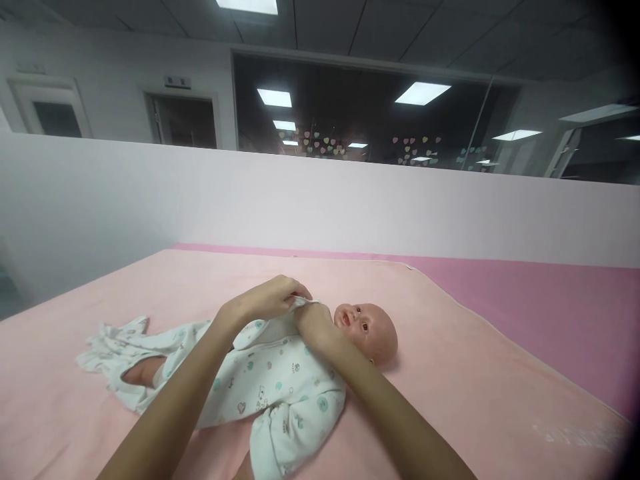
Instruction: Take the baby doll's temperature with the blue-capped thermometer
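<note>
Over on the left, the loose legs of a white printed baby romper (pixel 270 380) trail out across the pale pink blanket (pixel 475 373), rumpled and partly open, with a bare doll leg showing through the gap near the crotch. The romper carries small teal, grey and pink prints, and it is wrapped around a baby doll (pixel 367 330) that lies on its back in the middle of the blanket, feet to the left and bald head to the right.

The person's left hand (pixel 273 298) comes in from the lower left, its forearm crossing above the doll's body. Its fingers are curled together and pinched on the romper's cloth right at the collar, by the doll's chin. Just beside it, touching or nearly so, the right hand (pixel 315 325) reaches in from the lower right; it is closed as well, gripping the same neckline edge on the side nearer the doll's face. Both hands meet at the doll's upper chest.

One empty sleeve of the romper flops down towards the near edge, below the right forearm.

Further right, the blanket ends and a deeper pink surface (pixel 540 307) shows beyond it. A plain white partition wall (pixel 320 200) runs behind the whole bed.
</note>
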`<state>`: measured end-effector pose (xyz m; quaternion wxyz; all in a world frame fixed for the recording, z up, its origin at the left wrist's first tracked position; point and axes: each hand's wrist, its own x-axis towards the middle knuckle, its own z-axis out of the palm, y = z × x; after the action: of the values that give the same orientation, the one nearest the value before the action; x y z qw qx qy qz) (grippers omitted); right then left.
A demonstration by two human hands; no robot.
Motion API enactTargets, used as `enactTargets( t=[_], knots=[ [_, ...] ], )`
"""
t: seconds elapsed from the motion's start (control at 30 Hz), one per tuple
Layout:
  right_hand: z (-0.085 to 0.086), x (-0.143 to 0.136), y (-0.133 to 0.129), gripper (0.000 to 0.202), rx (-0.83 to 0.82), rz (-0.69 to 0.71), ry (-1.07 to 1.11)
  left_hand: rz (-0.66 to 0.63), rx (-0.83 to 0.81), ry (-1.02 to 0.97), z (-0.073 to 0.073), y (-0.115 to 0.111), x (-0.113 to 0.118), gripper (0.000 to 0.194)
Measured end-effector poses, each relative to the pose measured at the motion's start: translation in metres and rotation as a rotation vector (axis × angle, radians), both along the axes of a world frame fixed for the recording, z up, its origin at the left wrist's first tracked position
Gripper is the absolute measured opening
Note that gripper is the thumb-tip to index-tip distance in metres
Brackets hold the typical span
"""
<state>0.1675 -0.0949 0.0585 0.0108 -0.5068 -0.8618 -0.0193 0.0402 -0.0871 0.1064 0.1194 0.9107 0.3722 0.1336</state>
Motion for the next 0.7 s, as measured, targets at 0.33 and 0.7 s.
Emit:
enactTargets(
  t=[0.33, 0.7],
  knots=[
    [0.010, 0.012, -0.001, 0.021, 0.055, -0.061, -0.005, 0.029, -0.005, -0.002, 0.003, 0.002, -0.005, 0.047],
    [0.086, 0.112, -0.067, 0.023, 0.146, 0.072, 0.512, -0.058, -0.379, -0.020, 0.010, -0.006, -0.002, 0.029]
  ],
)
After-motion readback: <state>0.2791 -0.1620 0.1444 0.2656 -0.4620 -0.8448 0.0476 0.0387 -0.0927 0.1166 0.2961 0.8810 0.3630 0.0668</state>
